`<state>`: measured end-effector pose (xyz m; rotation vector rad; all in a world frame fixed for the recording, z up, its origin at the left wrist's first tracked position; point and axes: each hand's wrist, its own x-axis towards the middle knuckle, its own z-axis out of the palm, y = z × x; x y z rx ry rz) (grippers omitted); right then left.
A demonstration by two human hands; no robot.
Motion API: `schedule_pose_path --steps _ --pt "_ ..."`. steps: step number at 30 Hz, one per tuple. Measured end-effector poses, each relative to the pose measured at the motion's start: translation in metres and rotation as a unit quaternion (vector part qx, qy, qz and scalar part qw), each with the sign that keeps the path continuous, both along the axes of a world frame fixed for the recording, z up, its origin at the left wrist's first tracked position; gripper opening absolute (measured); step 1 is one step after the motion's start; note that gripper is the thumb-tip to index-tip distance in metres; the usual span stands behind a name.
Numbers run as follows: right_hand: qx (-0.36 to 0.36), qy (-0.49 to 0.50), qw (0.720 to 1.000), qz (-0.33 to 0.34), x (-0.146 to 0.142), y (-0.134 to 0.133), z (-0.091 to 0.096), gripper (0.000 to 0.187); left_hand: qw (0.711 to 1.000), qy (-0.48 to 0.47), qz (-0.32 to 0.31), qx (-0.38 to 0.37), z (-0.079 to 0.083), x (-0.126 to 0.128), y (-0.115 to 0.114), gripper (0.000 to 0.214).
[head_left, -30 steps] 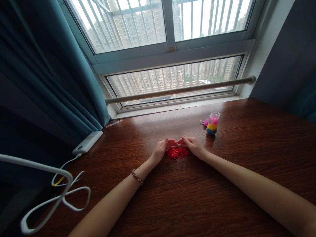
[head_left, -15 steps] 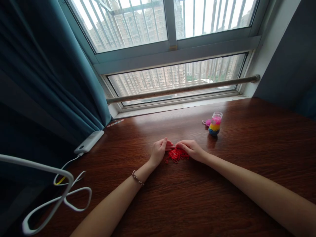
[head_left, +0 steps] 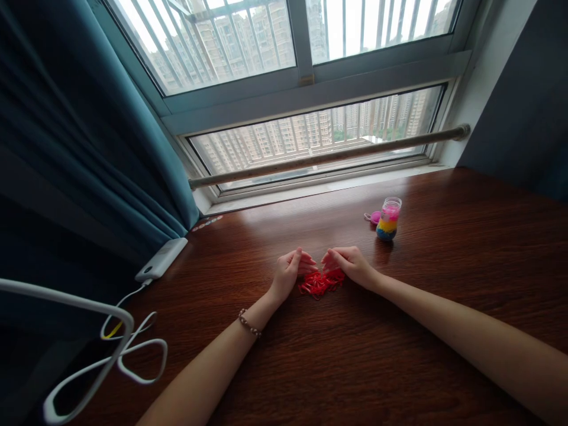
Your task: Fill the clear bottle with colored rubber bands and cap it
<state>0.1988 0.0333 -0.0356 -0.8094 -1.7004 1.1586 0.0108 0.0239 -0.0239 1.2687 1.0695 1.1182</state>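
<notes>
A loose pile of thin red strands (head_left: pixel 318 285), some of them looped, lies on the brown wooden table (head_left: pixel 284 355). My left hand (head_left: pixel 291 267) rests on its edge at the pile's left side, fingers stretched out along the far side of the strands. From the right, my right hand (head_left: pixel 348 265) curves around the pile in the same way, fingers extended. A small gap separates the fingertips of the two hands. Neither hand grips anything. Beyond my right hand stands a clear jar (head_left: pixel 389 220) with blue, yellow and pink layers inside and no lid on it.
A pink lid (head_left: pixel 375 218) with a loop lies beside the jar. At the left, a white power bank (head_left: pixel 161 259) sits by the blue curtain (head_left: pixel 146 148), with a white cable (head_left: pixel 144 342) running from it. A metal rail (head_left: pixel 332 158) crosses the window behind the table.
My hands have parted slightly, the right one shifting a little to the right. More of the red pile shows between them. The view has tilted slightly.
</notes>
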Motion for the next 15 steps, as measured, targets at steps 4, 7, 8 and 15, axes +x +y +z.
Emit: schedule_pose_path --steps 4,7,8,15 --pt "0.011 -0.002 1.0 -0.004 0.0018 0.0012 0.0 0.048 1.0 -0.002 0.005 0.004 -0.0004 0.0004 0.0004 0.048" --pt "0.039 -0.027 0.999 -0.002 0.0027 0.0012 0.002 0.047 1.0 0.004 0.008 0.008 -0.0005 0.0003 0.0005 0.047" --pt "0.047 -0.037 0.998 -0.001 0.003 0.0012 0.0023 0.047 1.0 0.006 0.009 0.007 -0.0005 0.0003 0.0006 0.047" --pt "0.042 -0.057 0.997 0.004 0.0031 0.0038 -0.0029 0.046 1.0 0.018 0.015 0.002 0.0005 0.002 0.0012 0.047"
